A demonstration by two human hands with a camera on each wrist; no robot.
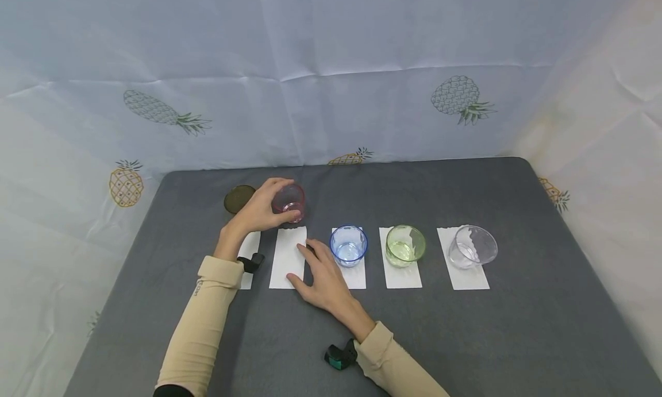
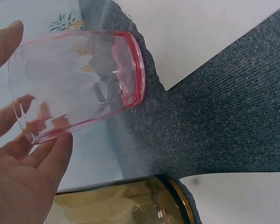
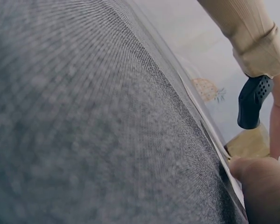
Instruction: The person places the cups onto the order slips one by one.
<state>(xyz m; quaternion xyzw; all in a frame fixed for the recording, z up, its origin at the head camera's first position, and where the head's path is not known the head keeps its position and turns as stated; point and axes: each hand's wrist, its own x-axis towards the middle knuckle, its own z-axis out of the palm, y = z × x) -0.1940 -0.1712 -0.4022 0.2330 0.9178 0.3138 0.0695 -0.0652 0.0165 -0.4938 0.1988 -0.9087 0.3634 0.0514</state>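
A clear pink-tinted glass [image 1: 289, 197] is held between the thumb and fingers of my left hand [image 1: 258, 209], behind the second white paper from the left. In the left wrist view this glass [image 2: 79, 84] shows a deep pink base, with fingers round its rim end. My right hand [image 1: 326, 279] reaches over that second paper [image 1: 286, 262], fingers spread, thumb at its lower right edge and fingertips near its upper right. An amber glass [image 1: 238, 199] stands just left of my left hand, partly hidden by it; it also shows below in the left wrist view.
Along the row to the right, a blue glass [image 1: 349, 246], a green glass [image 1: 405, 246] and a clear glass [image 1: 472, 247] each stand on a white paper. The leftmost paper [image 1: 249, 253] is partly covered by my left wrist. Grey cloth [image 1: 517, 328] covers the table; pineapple-print curtains hang behind.
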